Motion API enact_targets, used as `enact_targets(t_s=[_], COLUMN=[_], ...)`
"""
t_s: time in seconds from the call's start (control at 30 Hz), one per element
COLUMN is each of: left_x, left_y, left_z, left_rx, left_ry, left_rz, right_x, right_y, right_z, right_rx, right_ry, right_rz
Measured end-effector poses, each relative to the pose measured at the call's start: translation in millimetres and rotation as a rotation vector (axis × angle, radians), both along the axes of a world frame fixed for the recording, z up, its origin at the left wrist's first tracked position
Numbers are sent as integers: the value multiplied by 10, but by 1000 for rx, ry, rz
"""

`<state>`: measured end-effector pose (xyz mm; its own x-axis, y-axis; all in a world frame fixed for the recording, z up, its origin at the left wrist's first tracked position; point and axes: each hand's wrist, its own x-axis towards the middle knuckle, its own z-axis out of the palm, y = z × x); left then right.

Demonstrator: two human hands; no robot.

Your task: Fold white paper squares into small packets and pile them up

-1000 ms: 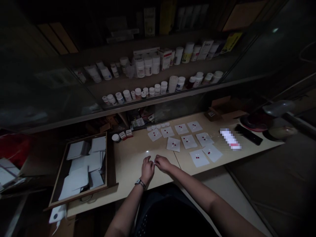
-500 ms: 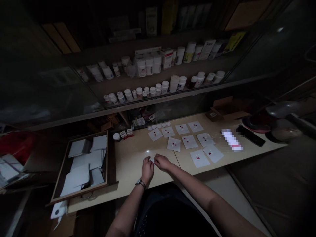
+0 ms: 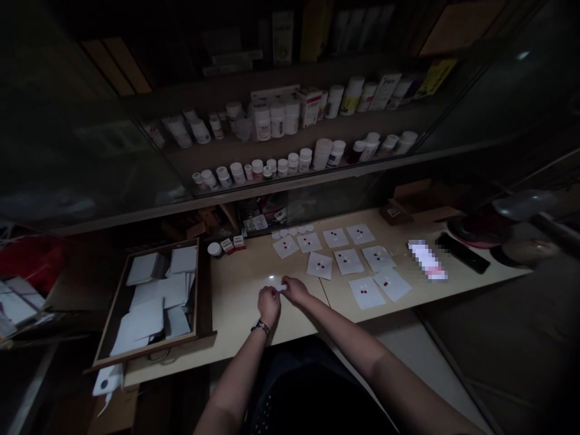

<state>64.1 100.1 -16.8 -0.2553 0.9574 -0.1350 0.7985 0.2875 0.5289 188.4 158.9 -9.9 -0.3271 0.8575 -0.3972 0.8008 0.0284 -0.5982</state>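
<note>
Close together over the near edge of the counter (image 3: 240, 302), my left hand (image 3: 269, 304) and my right hand (image 3: 295, 290) are both closed on a small folded white paper (image 3: 283, 287). Only a bit of it shows between the fingertips. To the right, several square white papers (image 3: 319, 273) lie flat, each with a few red and white pills (image 3: 364, 292) on it. Small folded white packets (image 3: 293, 231) form a row behind them.
On the left an open drawer (image 3: 198, 302) holds stacks of white paper (image 3: 147, 317). A white-capped bottle (image 3: 214, 249) and small boxes (image 3: 232, 244) stand behind. Phones (image 3: 462, 252) and an open carton (image 3: 401, 211) are right. Shelves of medicine bottles (image 3: 322, 154) rise at the back.
My hands have shifted slightly, the left fingers curling in closer. More of the white folded paper shows between them. The view has moved a little; the laid-out papers stay put.
</note>
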Motion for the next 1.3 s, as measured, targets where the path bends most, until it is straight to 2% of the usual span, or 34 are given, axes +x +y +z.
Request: enact_targets(t_s=[0.13, 0.23, 0.3, 0.4, 0.5, 0.6, 0.73, 0.87, 1.03, 1.3], left_x=[-15, -24, -35, -61, -88, -107, -143, -206, -281, -330], left_y=[30, 35, 18, -65, -207, -334, -393, -386, -359, -323], left_z=[0, 3, -5, -43, -102, -155, -199, -228, -203, -106], left_rx=[-56, -18, 60, 142, 108, 51, -4, -24, -18, -22], left_ry=[-21, -32, 3, 104, 235, 345, 427, 433, 434, 405], left_rz=[54, 60, -28, -265, -486, -590, -649, -688, -732, -780], right_x=[12, 12, 13, 30, 63, 111, 212, 322, 380, 384], right_y=[25, 19, 2, -48, -119, -210, -363, -478, -513, -522], right_z=[20, 20, 3, -46, -88, -104, -147, -277, -391, -282], right_rx=[5, 36, 61, 150, 230, 268, 398, 492, 522, 460], right_ry=[-23, -54, -68, -36, -4, -29, -68, -108, -137, -83], right_rz=[-6, 11, 12, 28, 115, 219, 354, 480, 503, 480])
